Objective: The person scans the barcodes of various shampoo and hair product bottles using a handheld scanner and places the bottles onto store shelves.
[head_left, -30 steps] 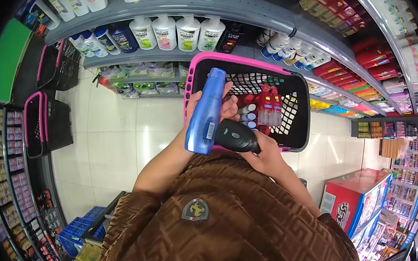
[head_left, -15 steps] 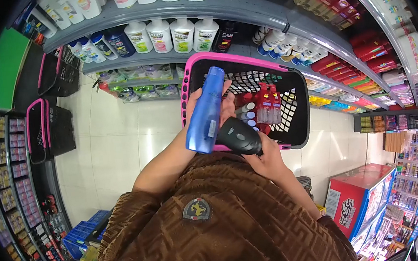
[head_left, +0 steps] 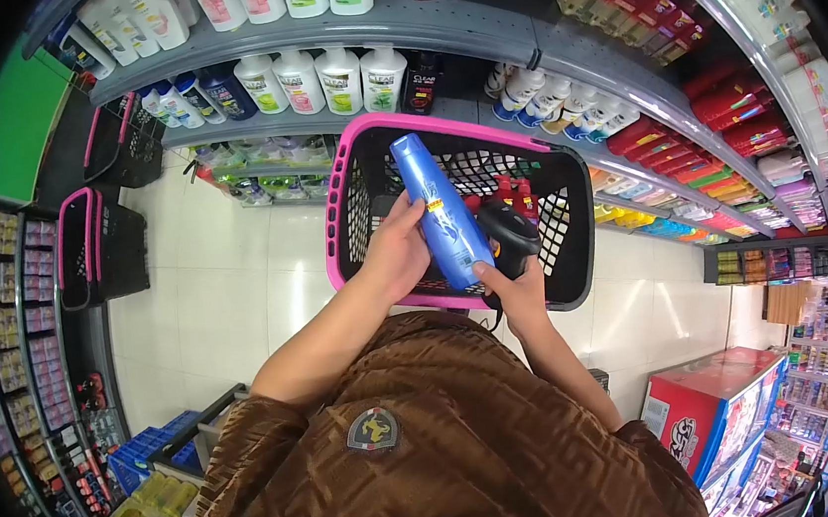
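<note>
A blue bottle point(head_left: 442, 218) slants over the black basket with a pink rim point(head_left: 337, 201). My left hand point(head_left: 399, 250) is closed on its left side, and my right thumb touches its lower end. In my right hand point(head_left: 519, 293) is a black handheld scanner point(head_left: 509, 233), its head pointing up beside the bottle. Red bottles point(head_left: 518, 196) lie in the basket, partly hidden behind the scanner.
Shelves with white pump bottles point(head_left: 339, 81) run along the top. Black baskets point(head_left: 120, 249) stand at the left near a rack of small packs point(head_left: 10, 327). A red box-like stand point(head_left: 716, 394) is at the lower right.
The blue bottle has turned to show its front label and now tilts the other way. My right hand has raised the scanner and its thumb has come onto the bottle. The basket appears further left.
</note>
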Motion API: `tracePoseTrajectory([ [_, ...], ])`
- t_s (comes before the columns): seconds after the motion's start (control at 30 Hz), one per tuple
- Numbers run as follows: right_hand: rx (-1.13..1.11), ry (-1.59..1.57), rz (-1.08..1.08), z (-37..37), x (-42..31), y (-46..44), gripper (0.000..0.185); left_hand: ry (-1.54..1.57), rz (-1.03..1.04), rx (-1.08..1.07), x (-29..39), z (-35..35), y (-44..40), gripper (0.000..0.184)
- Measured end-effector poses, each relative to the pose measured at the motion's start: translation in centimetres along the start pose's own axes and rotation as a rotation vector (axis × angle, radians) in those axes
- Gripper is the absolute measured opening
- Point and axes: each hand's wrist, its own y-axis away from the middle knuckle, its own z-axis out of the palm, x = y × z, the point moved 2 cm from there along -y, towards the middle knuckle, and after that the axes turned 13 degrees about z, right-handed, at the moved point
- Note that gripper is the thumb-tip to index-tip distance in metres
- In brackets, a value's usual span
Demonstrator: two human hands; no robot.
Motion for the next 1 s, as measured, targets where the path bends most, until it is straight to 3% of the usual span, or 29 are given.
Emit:
tracePoseTrajectory([
  [0.03,-0.007,-0.007,0.002,-0.7,0.5,-0.3,0.055,-0.009,0.003,0.004,-0.7,0.5,0.5,0.057],
  [0.1,0.030,0.077,-0.179,-2.2,1.7,-1.2,0.055,-0.385,-0.059,0.043,-2.8,1.5,1.8,0.063],
  [0.13,0.000,0.056,-0.222,-1.9,0.3,-0.2,0.067,-0.620,-0.057,-0.016,-4.2,1.2,2.0,0.074],
  [0.17,-0.015,0.049,-0.226,-2.5,0.7,-0.3,0.067,-0.698,-0.123,0.035,-5.2,0.7,2.5,0.083],
  [0.27,-0.089,0.146,-0.126,-4.5,0.9,-0.1,0.071,-0.680,-0.067,0.123,-7.1,1.2,2.5,0.081],
  [0.37,-0.159,0.181,-0.334,-6.2,0.5,0.1,0.055,-0.614,-0.054,0.135,-7.6,2.4,2.5,0.077],
  [0.43,-0.192,0.135,-0.298,-7.9,2.4,-0.7,0.050,-0.654,-0.032,0.104,-7.6,2.2,1.3,0.079],
  [0.57,-0.153,-0.097,-0.178,-9.2,3.1,-1.2,0.038,-1.071,0.609,-0.067,-3.0,5.9,-4.2,0.082],
  [0.67,-0.005,-0.006,-0.263,-11.7,8.3,-3.5,0.032,-1.084,0.812,-0.083,2.6,10.5,-10.0,0.088],
  [0.73,0.089,-0.054,-0.239,-12.4,10.3,-4.1,0.029,-1.232,1.018,-0.098,6.0,12.9,-13.9,0.078],
  [0.8,0.107,-0.130,-0.232,-12.4,11.7,-5.1,0.025,-1.338,1.063,-0.048,8.5,13.5,-17.9,0.074],
  [0.83,0.141,-0.139,-0.262,-11.9,10.7,-4.7,0.014,-1.411,1.109,-0.015,9.6,14.2,-19.7,0.073],
  [1.0,0.268,-0.098,-0.318,-11.6,11.4,-5.2,0.021,-1.410,1.043,-0.121,12.0,11.2,-26.0,0.076],
])
